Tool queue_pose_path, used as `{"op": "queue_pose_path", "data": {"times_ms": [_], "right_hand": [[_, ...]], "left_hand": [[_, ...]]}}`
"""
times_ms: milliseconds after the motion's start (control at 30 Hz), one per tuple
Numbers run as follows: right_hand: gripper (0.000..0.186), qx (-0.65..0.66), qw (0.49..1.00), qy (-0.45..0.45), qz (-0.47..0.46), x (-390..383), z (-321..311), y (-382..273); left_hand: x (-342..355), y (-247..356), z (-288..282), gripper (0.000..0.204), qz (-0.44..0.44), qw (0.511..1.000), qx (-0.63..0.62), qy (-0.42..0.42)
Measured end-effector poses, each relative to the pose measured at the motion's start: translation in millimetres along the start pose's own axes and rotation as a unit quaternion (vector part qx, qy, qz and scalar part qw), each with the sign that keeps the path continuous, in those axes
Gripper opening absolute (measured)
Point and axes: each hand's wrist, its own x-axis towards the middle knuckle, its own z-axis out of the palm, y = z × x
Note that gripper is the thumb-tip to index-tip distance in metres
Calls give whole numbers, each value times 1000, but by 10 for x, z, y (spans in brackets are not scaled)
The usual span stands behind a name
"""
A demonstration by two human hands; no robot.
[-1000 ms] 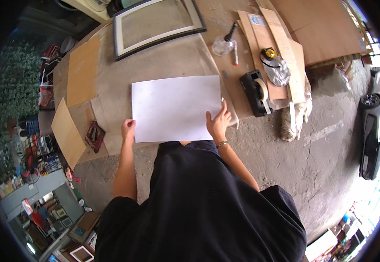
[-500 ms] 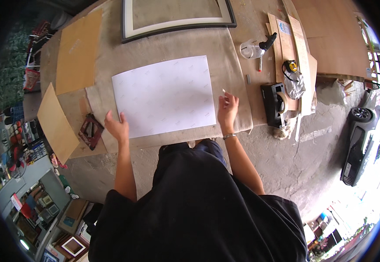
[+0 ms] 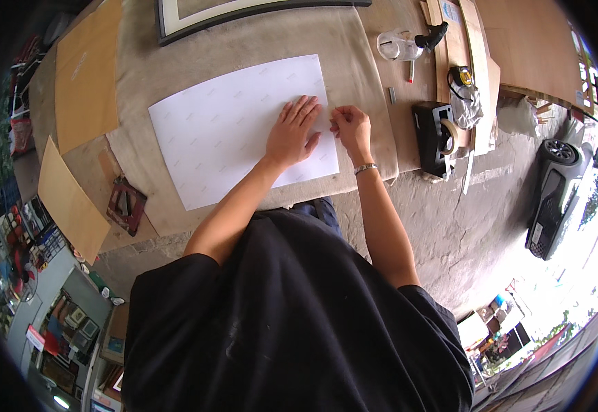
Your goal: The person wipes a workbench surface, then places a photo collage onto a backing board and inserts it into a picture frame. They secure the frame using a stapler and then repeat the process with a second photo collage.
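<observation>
A large white sheet of paper (image 3: 223,117), with faint marks repeated over its face, lies on the cloth-covered table (image 3: 244,44). My left hand (image 3: 293,134) rests flat near the sheet's right side, fingers spread and pressing on it. Just beside the sheet's right edge, my right hand (image 3: 351,127) is closed in a pinch, a bracelet at its wrist. Whatever sits between those fingertips is too small and hidden to make out. Beyond the sheet lies part of a dark frame (image 3: 258,15) with a pale inner border.
To the right are a black tape dispenser (image 3: 431,137), a tape measure (image 3: 461,75), a clear spray bottle (image 3: 396,47), a marker (image 3: 411,72) and wooden strips (image 3: 474,41). Brown boards (image 3: 87,75) and a dark red tool (image 3: 127,206) lie left. A car (image 3: 553,196) stands off right.
My left hand has gone from the sheet's left edge onto its right part. My right hand, with a small white bit at its fingers before, has come closer to the right edge. The view has shifted.
</observation>
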Motion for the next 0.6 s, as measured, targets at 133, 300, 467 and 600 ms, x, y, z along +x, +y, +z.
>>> {"op": "queue_pose_path", "data": {"times_ms": [133,300,467,600], "right_hand": [[20,-6,1000,5,-3,46,50,76],[21,-35,999,10,-15,4,50,48],[21,-72,997,4,-22,-23,15,3],[22,-88,996,16,-19,-35,29,-17]], "left_hand": [[-16,-4,0,62,-2,1000,7,3],[-19,24,-3,62,-3,1000,-1,6],[-29,37,16,62,-7,1000,7,0],[-26,38,16,62,-7,1000,7,1]]}}
